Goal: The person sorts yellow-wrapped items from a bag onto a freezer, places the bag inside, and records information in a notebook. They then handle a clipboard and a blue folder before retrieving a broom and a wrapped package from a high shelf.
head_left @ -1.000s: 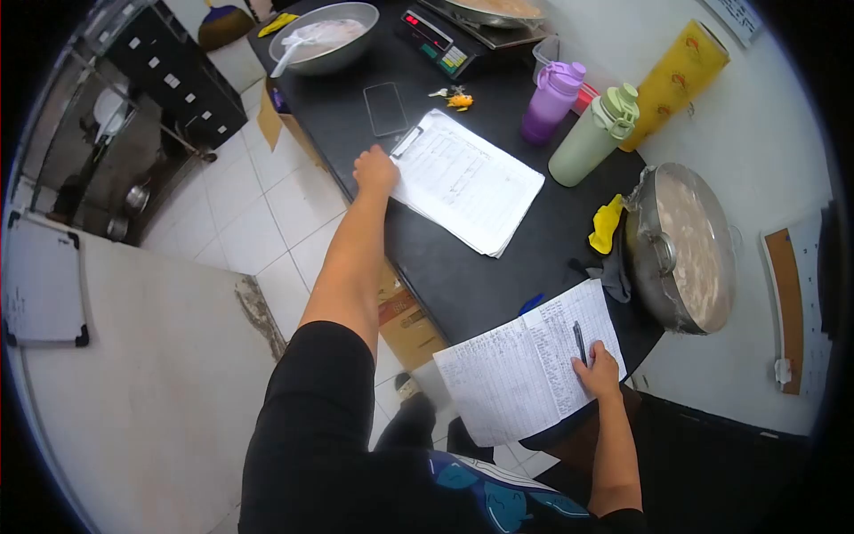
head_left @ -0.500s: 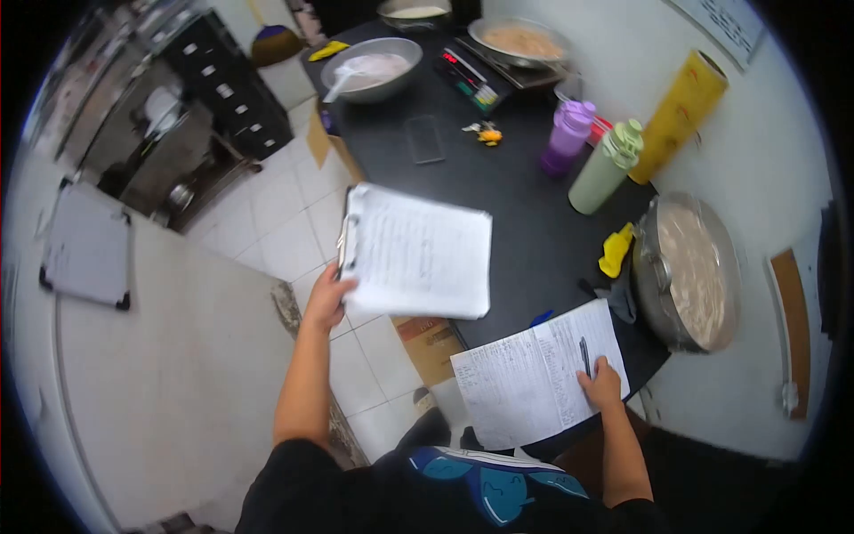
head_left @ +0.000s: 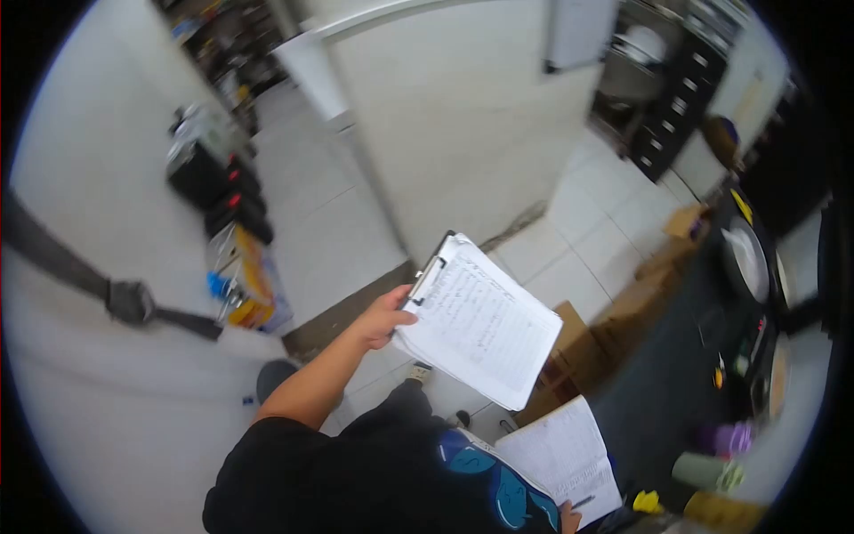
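Gripping the clipboard (head_left: pixel 485 325) beside its clip, the left hand (head_left: pixel 384 319) holds it up and tilted, away from the table (head_left: pixel 645 392) and above the floor tiles. One second ago the clipboard lay flat on the table with this hand at its clip edge; half a second ago it was raised across the table's edge, and now it has swung clear of the top. The right hand (head_left: pixel 570 518) is mostly cut off at the bottom of the view; what shows touches the notebook (head_left: pixel 569 454) at the pen (head_left: pixel 584 501), and whether it is closed on the notebook cannot be told. The notebook lies open at the table's near end, much as before, with the pen on its page. The view has turned leftward, so the table, central earlier, now runs down the right side. On the table stand the purple bottle (head_left: pixel 731 438), green bottle (head_left: pixel 705 472) and bowl (head_left: pixel 745 262), with the keys (head_left: pixel 719 376) between bowl and bottles. Boxes (head_left: pixel 654 289) line the table's side.
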`<state>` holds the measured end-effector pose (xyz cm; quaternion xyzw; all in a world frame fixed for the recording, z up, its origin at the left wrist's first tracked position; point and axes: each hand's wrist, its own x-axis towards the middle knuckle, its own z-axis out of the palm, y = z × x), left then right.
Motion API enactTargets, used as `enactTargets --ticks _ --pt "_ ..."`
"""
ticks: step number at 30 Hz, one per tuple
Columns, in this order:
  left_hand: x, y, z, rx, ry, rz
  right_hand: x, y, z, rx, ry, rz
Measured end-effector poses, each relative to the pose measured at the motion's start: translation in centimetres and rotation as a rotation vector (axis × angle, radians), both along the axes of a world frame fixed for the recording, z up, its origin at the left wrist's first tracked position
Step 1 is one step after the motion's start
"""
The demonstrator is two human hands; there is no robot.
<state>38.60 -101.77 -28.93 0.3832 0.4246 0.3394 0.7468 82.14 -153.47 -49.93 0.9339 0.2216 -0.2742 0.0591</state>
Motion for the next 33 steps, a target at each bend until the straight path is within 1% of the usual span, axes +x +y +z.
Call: enactTargets --ticks 1,3,4,5,6,7,8,9,10,11,12,13,15,17,19,20,23,24,26,27,28,30,31,32,33 --pt "-2.2 -0.8 -0.1 -0.017 -0.006 0.047 -0.9 4.5 9.1 0.078 0.280 0.136" --pt "-6.0 -2.3 -0.3 -0.046 -0.029 0.120 3.2 8.3 8.7 0.208 -0.023 0.270" --pt "3.1 -3.6 2.2 -0.048 0.035 0.166 15.8 9.4 5.3 0.307 -0.099 0.301" --pt "4.2 -3.8 3.8 -0.049 0.059 0.210 20.3 12.1 4.4 0.392 -0.211 0.338" --pt "4.4 -3.7 4.6 -0.046 0.077 0.249 22.3 14.4 3.0 0.485 -0.329 0.365" --pt "7.1 -3.4 5.2 -0.065 0.109 0.291 21.6 22.9 7.6 0.652 -0.041 0.214" --pt "11.2 -3.2 6.1 -0.072 0.129 0.346 24.9 30.1 10.0 0.552 0.150 0.294" --pt "12.1 -3.4 6.5 -0.060 0.128 0.386 27.1 34.1 3.9 0.768 0.380 0.293" --pt "12.5 -3.4 6.8 -0.050 0.126 0.420 22.8 40.6 9.9 0.569 0.723 0.006" --pt "12.0 -3.7 7.1 -0.010 0.110 0.447 18.9 45.1 11.2 0.629 0.948 -0.079" --pt "12.7 -3.8 7.3 0.007 0.107 0.462 17.0 48.5 10.3 0.630 1.209 -0.026" --pt "13.4 -4.1 7.8 0.015 0.104 0.479 14.4 51.6 11.0 0.544 1.266 0.047" --pt "15.1 -4.7 9.6 0.053 0.120 0.518 10.3 55.9 14.7 0.398 1.682 0.033" --pt "17.0 -4.8 11.4 0.112 0.164 0.575 7.5 58.4 15.9 0.370 2.030 -0.165" --pt "17.4 -5.0 12.2 0.209 0.212 0.648 5.4 60.2 17.2 0.419 2.021 -0.031" --pt "17.8 -4.9 12.4 0.237 0.257 0.634 5.1 61.1 17.3 0.446 2.013 0.035" --pt "18.5 -4.4 11.1 0.318 0.338 0.676 5.8 64.1 19.1 0.432 2.011 0.218" --pt "18.3 -4.1 10.0 0.363 0.332 0.701 5.9 65.1 19.4 0.446 2.011 0.217" --pt "16.7 -3.7 7.5 0.295 0.195 0.742 5.0 66.8 19.2 0.498 2.007 0.230" --pt "16.5 -3.2 6.7 0.261 0.127 0.762 5.2 67.7 20.1 0.518 1.975 0.283" --pt "16.5 -1.9 5.0 0.285 0.048 0.922 5.0 68.7 20.7 0.538 1.939 0.330" --pt "14.4 0.4 2.4 0.192 -0.019 0.991 5.4 71.9 22.9 0.529 1.882 0.375" --pt "13.4 2.6 2.5 0.141 -0.042 1.025 5.1 74.1 23.6 0.535 1.863 0.383" --pt "11.2 5.5 3.1 0.120 -0.067 1.076 2.4 76.4 24.3 0.563 1.821 0.418" --pt "11.2 7.5 4.6 0.090 -0.073 1.130 1.3 78.0 25.2 0.582 1.791 0.437"
